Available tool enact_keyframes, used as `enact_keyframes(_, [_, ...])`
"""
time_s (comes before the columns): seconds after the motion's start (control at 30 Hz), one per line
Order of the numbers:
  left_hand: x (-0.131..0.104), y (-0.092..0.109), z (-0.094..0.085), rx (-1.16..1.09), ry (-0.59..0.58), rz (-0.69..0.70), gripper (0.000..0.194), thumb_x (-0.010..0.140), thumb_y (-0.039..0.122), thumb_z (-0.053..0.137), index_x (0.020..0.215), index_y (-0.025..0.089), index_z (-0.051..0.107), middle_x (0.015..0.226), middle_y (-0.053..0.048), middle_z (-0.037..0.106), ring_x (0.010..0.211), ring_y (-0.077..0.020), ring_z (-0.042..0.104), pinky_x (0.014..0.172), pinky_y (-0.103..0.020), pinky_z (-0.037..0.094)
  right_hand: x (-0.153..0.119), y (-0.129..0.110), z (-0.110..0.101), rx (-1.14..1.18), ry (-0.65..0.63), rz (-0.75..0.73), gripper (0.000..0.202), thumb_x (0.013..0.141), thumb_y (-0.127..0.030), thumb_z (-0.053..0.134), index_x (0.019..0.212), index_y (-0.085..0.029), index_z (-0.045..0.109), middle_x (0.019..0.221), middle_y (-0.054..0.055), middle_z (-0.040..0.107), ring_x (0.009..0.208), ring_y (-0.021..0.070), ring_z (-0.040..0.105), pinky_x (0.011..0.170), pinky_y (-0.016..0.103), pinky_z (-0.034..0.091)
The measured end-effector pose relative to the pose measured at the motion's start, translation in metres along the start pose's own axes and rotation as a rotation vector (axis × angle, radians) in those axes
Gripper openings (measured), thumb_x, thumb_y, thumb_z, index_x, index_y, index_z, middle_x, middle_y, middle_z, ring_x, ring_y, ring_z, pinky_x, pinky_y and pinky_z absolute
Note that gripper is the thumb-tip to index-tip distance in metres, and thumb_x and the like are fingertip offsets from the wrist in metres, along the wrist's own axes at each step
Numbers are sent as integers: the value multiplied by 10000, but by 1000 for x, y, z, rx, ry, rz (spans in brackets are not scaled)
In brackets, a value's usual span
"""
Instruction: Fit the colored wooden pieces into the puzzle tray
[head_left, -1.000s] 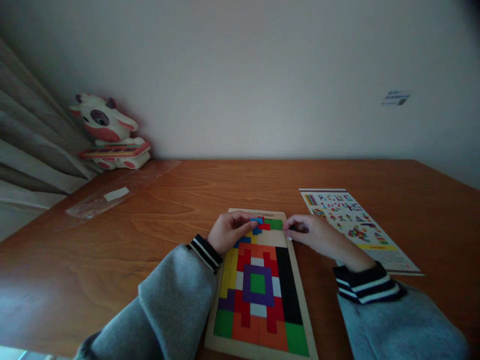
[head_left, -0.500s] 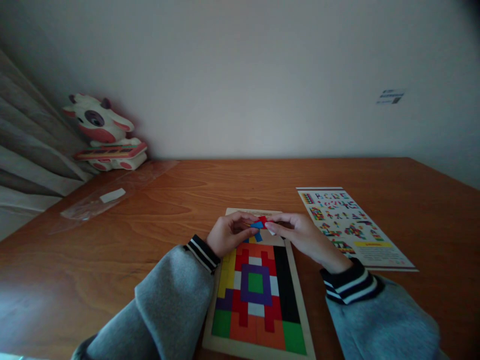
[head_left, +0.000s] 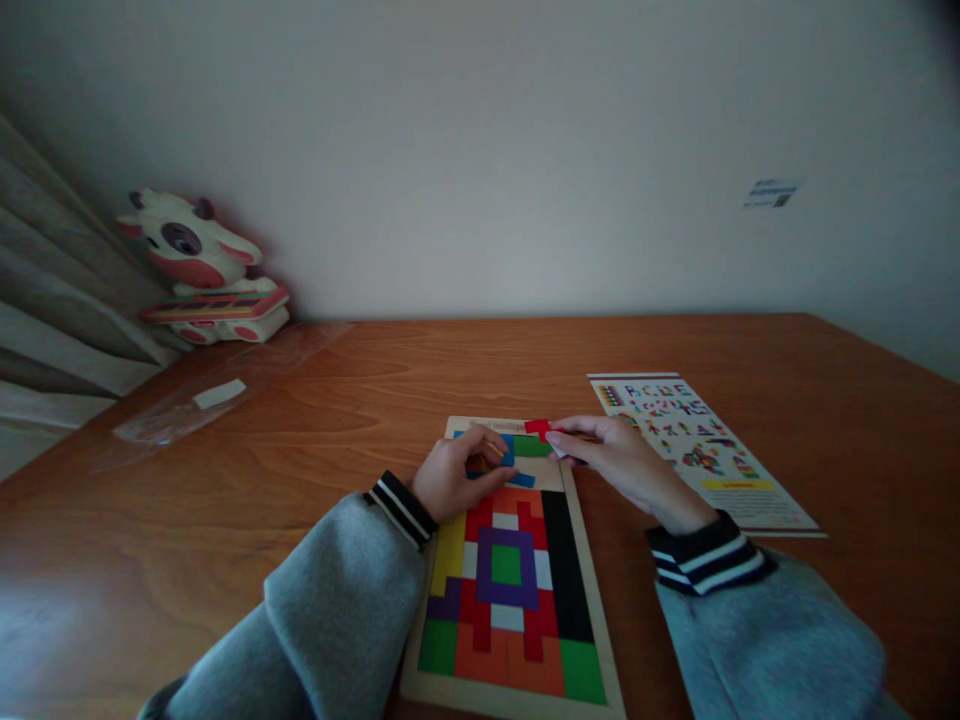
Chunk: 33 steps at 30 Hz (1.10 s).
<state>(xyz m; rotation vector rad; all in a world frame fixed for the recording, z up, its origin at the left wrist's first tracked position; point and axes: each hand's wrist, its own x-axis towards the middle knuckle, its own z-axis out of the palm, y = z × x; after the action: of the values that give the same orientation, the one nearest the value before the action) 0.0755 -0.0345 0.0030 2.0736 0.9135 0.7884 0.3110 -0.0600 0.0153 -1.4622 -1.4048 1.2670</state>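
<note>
A wooden puzzle board lies in front of me, its lower part filled with coloured pieces. My left hand rests over its upper left, thumb and fingers apart, with blue pieces beside the fingertips. One loose blue piece lies by the left thumb. At the board's top right, my right hand pinches a red puzzle piece. A small white bit shows under the right fingertips; I cannot tell if it is a separate piece. A green piece sits between the hands.
To the right lies a printed pattern sheet. A clear plastic bag with a white label is at the left on the wooden table. A toy cow with a keyboard stands at the back left, near the curtain.
The hands have drawn apart. My right hand has moved slightly right with the red piece. The left fingers have spread, and blue and green pieces now show on the board's upper part.
</note>
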Motion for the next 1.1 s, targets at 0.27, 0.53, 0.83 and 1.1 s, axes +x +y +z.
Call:
enact_keyframes(0.27, [2, -3, 1, -122, 32, -108, 293, 847, 395, 670, 976, 145, 589, 803, -57, 742, 694, -153, 688, 623, -237, 509, -3, -6, 1, -110, -91, -89, 313, 858, -471, 604, 894, -183, 722, 785, 34, 718, 773, 172, 659, 774, 305, 493])
enact_keyframes(0.53, [1, 0, 2, 167, -29, 98, 150, 858, 312, 667, 924, 181, 696, 848, -44, 731, 786, -171, 660, 744, -288, 513, -1, -1, -6, -148, -98, -69, 318, 852, -485, 603, 867, -196, 733, 793, 29, 722, 776, 176, 660, 781, 311, 478])
enact_keyframes(0.83, [0, -2, -1, 379, -114, 466, 189, 910, 331, 597, 935, 210, 739, 975, -67, 757, 900, -211, 652, 850, -365, 468, 1, 4, -7, -246, -90, -67, 319, 879, -452, 562, 914, -200, 755, 873, 51, 758, 851, 212, 687, 799, 331, 495])
enact_keyframes(1.1, [-2, 1, 0, 414, -214, 539, 255, 921, 320, 550, 1074, 225, 730, 1078, -85, 745, 989, -239, 660, 900, -397, 479, 2, 10, 1, -380, -112, -74, 306, 833, -477, 621, 857, -210, 769, 788, 41, 761, 732, 205, 685, 653, 300, 480])
